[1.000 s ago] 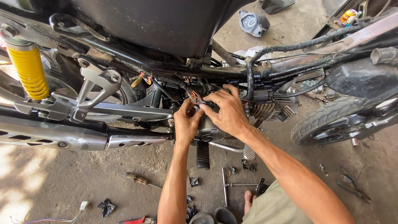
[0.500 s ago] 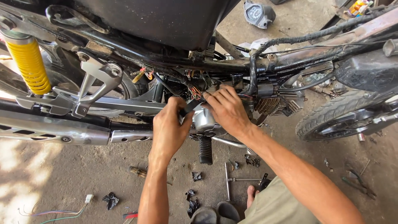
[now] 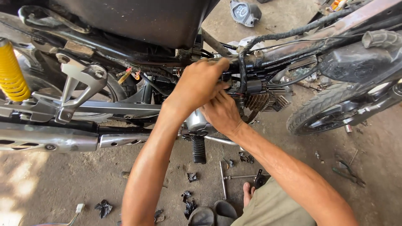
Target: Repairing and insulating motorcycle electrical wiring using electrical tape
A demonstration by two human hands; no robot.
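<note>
Under the seat point(image 3: 138, 21), my left hand point(image 3: 197, 86) has come up from the engine case point(image 3: 196, 121) and now curls narrow over the wiring bundle point(image 3: 242, 69) by the frame, fingertips on it; grip on a wire can't be told. Right hand point(image 3: 222, 113) stays just below, fingers hidden in the wires, so work has shifted upward. No containers near either hand, only scraps point(image 3: 190, 196) on ground below.

hands 2: left hand point(image 3: 197, 86), right hand point(image 3: 222, 113) | yellow shock absorber point(image 3: 11, 71) 1, far left | front tyre point(image 3: 322, 111) 1, right | exhaust pipe point(image 3: 50, 140) 1, left | footpeg point(image 3: 199, 148) 1 | speedometer point(image 3: 245, 11) 1, far
</note>
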